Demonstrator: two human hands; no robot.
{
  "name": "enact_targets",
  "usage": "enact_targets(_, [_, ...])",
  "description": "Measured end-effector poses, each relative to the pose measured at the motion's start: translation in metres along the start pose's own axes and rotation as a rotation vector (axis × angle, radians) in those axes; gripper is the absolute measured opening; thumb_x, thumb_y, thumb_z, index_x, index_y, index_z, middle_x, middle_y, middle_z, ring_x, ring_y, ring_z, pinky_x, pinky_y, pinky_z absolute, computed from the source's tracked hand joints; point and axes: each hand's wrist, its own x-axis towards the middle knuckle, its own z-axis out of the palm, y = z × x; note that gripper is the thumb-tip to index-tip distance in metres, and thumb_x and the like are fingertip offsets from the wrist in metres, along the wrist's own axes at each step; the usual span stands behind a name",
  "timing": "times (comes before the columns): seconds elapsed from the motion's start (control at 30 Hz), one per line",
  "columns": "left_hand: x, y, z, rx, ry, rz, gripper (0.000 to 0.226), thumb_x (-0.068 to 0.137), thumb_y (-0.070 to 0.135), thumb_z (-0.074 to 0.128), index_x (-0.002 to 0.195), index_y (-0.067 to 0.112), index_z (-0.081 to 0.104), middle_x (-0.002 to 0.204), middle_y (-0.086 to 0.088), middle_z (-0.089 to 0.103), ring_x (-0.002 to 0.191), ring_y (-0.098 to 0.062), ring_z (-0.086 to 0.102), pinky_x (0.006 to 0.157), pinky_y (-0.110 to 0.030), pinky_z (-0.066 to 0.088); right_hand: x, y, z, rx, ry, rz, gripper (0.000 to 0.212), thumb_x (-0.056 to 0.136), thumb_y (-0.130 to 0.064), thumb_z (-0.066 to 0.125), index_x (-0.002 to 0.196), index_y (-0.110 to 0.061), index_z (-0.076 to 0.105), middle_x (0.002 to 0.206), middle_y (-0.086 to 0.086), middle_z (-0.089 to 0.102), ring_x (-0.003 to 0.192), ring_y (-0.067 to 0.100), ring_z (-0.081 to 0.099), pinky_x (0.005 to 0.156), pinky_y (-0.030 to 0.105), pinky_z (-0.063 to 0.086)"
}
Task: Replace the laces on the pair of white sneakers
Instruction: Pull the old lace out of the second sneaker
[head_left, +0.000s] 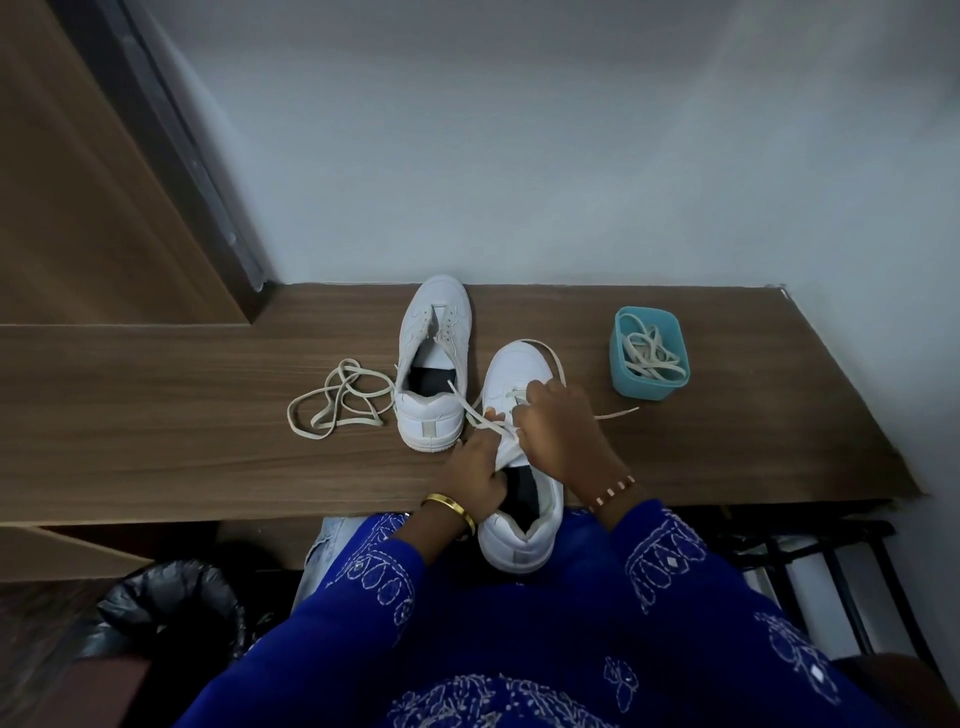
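Laces are the whole game here: my left hand (475, 470) grips the tongue of the near sneaker (522, 467) at its collar, fingers curled round it, while my right hand (558, 434) sits curled over the eyelets, apparently pinching the lace (480, 415) that crosses them, though the fingertips are hidden, so I can't tell exactly where it is caught. One end of that lace runs round the toe and trails out to the right on the counter (182, 441). I judge this to be mid-threading, and doing it well means keeping the tongue pulled flat and straight, feeding the tip cleanly through each eyelet without twisting the flat lace, and evening out both ends before going up a row. The far sneaker (434, 364) stands unlaced just beside, toe to the wall, with a loose lace (337, 397) coiled to its left. A teal tub (649, 353) holding more laces sits well apart to the right. The counter is brown wood grain, set against a pale wall (519, 156), a wooden door (78, 182) at left, a black-bagged bin (171, 603) below, a dark rack (810, 561) lower right.
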Motion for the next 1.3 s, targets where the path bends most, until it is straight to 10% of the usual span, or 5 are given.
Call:
enact_targets(0.2, [-0.001, 0.000, -0.001, -0.017, 0.025, 0.027, 0.069, 0.068, 0.014, 0.034, 0.135, -0.001, 0.039, 0.137, -0.018, 0.045, 0.129, -0.030, 0.039, 0.108, -0.031, 0.028, 0.002, 0.005, -0.006, 0.030, -0.011, -0.078, 0.015, 0.057, -0.023, 0.078, 0.060, -0.013, 0.067, 0.072, 0.007, 0.059, 0.066, 0.026, 0.057, 0.057, 0.032, 0.043])
enact_targets(0.5, [-0.001, 0.003, -0.003, 0.066, -0.008, 0.023, 0.079, 0.067, 0.020, 0.030, 0.143, 0.003, 0.025, 0.151, -0.015, 0.026, 0.140, -0.026, 0.024, 0.113, -0.027, 0.018, 0.001, 0.057, -0.056, 1.919, 0.474, 0.791, 0.025, 0.094, -0.007, 0.041, 0.073, -0.010, 0.054, 0.064, -0.002, 0.053, 0.057, 0.003, 0.054, 0.066, 0.019, 0.050])
enact_targets(0.87, [-0.003, 0.002, -0.006, -0.029, 0.014, 0.037, 0.071, 0.070, 0.018, 0.040, 0.140, 0.006, 0.034, 0.145, -0.012, 0.037, 0.136, -0.024, 0.033, 0.108, -0.019, 0.020, -0.017, 0.052, -0.003, 0.515, 0.027, 0.656, 0.014, 0.083, -0.010, 0.057, 0.080, 0.000, 0.065, 0.076, 0.011, 0.062, 0.074, 0.025, 0.058, 0.066, 0.029, 0.046])
enact_targets(1.13, [0.002, 0.017, -0.011, -0.010, 0.246, 0.032, 0.015, 0.082, 0.018, 0.063, 0.089, 0.005, 0.058, 0.072, 0.000, 0.053, 0.069, -0.023, 0.052, 0.055, -0.020, 0.023, -0.012, 0.001, -0.004, 0.750, -0.150, 0.495, 0.026, 0.083, -0.019, 0.062, 0.092, 0.005, 0.066, 0.091, 0.016, 0.068, 0.088, 0.026, 0.061, 0.068, 0.024, 0.038])
enact_targets(1.3, [0.002, 0.021, -0.010, 0.004, 0.302, 0.039, 0.043, 0.077, 0.026, 0.040, 0.105, 0.001, 0.061, 0.091, -0.016, 0.066, 0.085, -0.030, 0.058, 0.062, -0.024, 0.029, -0.018, -0.002, 0.000, 0.700, -0.157, 0.441, 0.033, 0.080, -0.018, 0.063, 0.106, 0.003, 0.061, 0.095, 0.018, 0.065, 0.094, 0.029, 0.059, 0.077, 0.030, 0.043])
